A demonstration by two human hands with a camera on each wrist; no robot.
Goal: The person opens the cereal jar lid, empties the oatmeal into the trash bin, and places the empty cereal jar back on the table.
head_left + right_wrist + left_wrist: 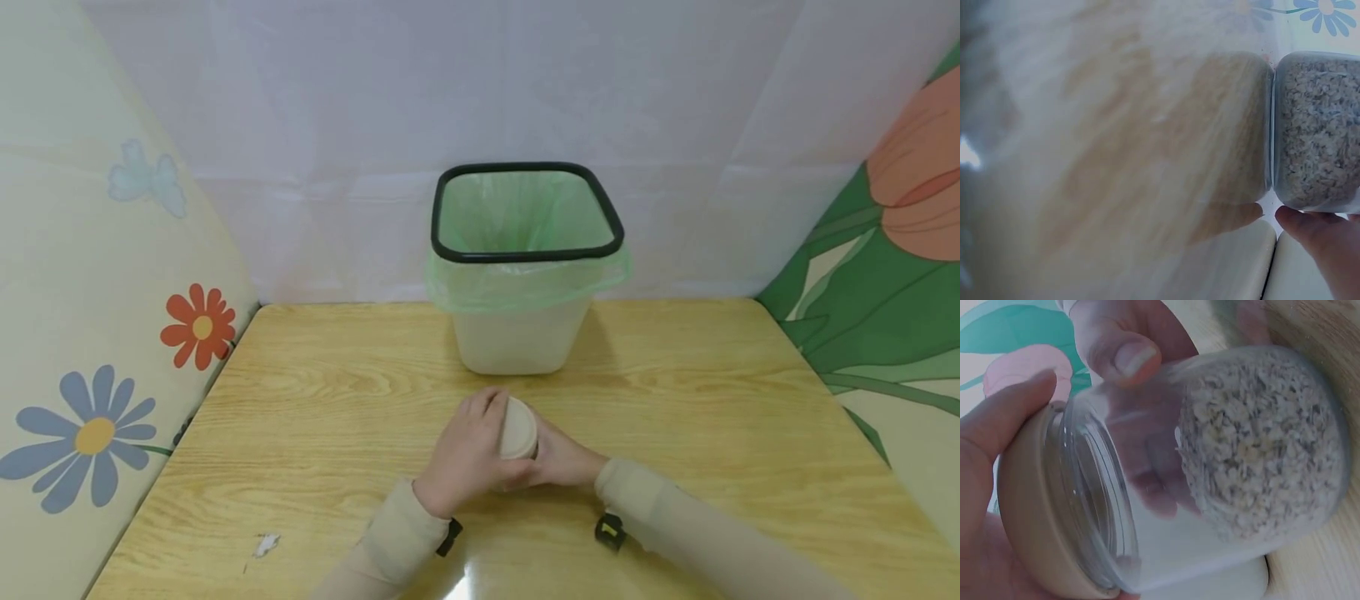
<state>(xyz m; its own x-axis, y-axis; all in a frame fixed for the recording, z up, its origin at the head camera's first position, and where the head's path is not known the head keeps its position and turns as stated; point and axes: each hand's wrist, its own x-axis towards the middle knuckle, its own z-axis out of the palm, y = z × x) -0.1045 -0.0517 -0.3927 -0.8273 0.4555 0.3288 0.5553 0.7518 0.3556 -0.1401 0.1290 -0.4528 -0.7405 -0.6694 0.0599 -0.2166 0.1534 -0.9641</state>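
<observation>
A clear glass jar (1166, 544) about half full of pale, dark-flecked flakes (1266, 444) stands upright on the table between both hands. Its beige lid (519, 429) sits at the jar's mouth. My left hand (467, 457) grips the lid, with thumb and fingers curled round its edge in the left wrist view. From the other side my right hand (564, 455) holds the glass body, its thumb (1132, 359) near the shoulder. In the right wrist view the jar's base meets its own reflection on the tabletop, a right finger (1316, 234) against the glass.
Beyond the hands stands a white bin (517, 333) with a black rim and a green liner (525, 208). The wood-grain table (337, 400) has a small white scuff (266, 545) at front left. Flower-printed panels flank it, and a pale cloth (360, 100) hangs behind.
</observation>
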